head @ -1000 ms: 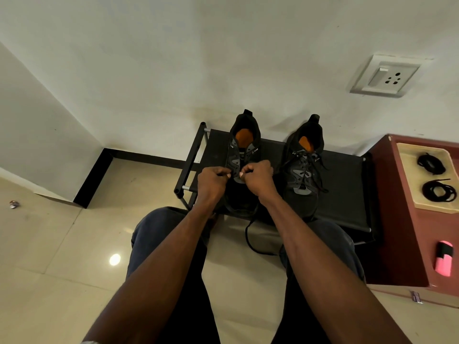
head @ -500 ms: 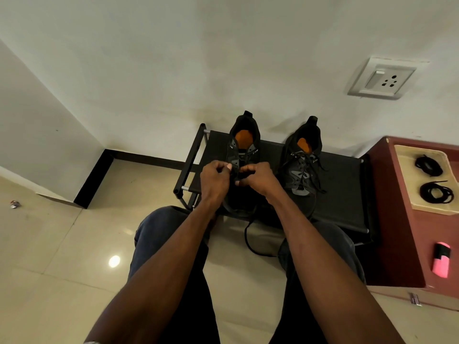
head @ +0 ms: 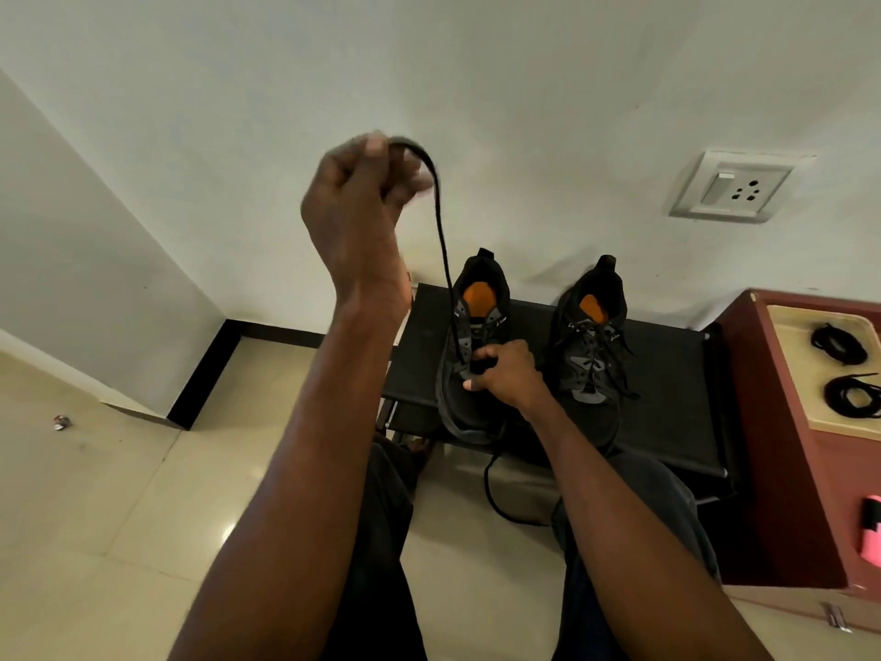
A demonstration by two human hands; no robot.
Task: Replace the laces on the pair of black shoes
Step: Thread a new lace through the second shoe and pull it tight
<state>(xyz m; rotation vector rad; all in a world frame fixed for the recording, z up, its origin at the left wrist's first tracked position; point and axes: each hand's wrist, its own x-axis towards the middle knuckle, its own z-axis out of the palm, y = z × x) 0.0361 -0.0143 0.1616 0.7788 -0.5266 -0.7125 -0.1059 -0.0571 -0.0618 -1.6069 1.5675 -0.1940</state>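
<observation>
Head view shows the left hand [head: 355,202] raised high, blurred with motion, fingers curled round a black lace [head: 443,260] that runs taut down to the eyelets of the left shoe [head: 469,374]. Half a second earlier both hands were low at that shoe's eyelets, so the lace has just been drawn up and out, which I judge to mean the old lace is partly unthreaded, with more rows to free. The right hand [head: 507,374] grips the shoe's tongue area, steadying it; a loose lace end hangs below toward the floor. The right shoe [head: 591,360] is still fully laced. Both shoes are matte black with grey eyelet panels and orange insoles, standing on a low black fabric rack [head: 667,398]. Coiled black laces [head: 853,398] lie in a cream tray [head: 820,412].
</observation>
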